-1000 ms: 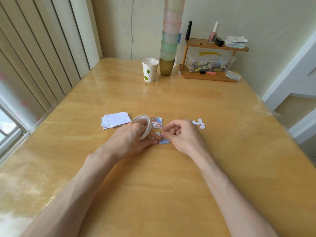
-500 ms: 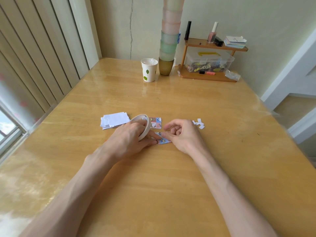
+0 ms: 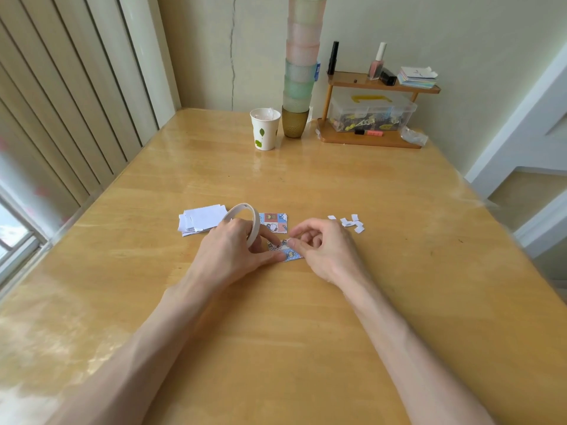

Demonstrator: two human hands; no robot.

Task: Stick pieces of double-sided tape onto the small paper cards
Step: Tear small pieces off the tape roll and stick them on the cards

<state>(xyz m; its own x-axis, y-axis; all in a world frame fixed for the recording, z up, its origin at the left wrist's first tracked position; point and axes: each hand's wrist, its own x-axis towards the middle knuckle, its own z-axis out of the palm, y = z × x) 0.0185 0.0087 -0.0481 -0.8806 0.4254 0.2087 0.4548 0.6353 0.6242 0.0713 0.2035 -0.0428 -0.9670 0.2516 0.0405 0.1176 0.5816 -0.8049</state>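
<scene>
Head view: left hand (image 3: 233,250) around on-edge tape roll (image 3: 256,223); right hand (image 3: 328,250), pinch on flat card (image 3: 291,256), long axis crosswise

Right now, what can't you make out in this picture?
Head view:
Part of the patterned card: covered by the right hand and the left hand, which holds the tape roll.
What the right hand pinches: too small, behind its fingertips.
Top of the cup stack: cut off by the upper edge.
Clear box contents: too small.
</scene>
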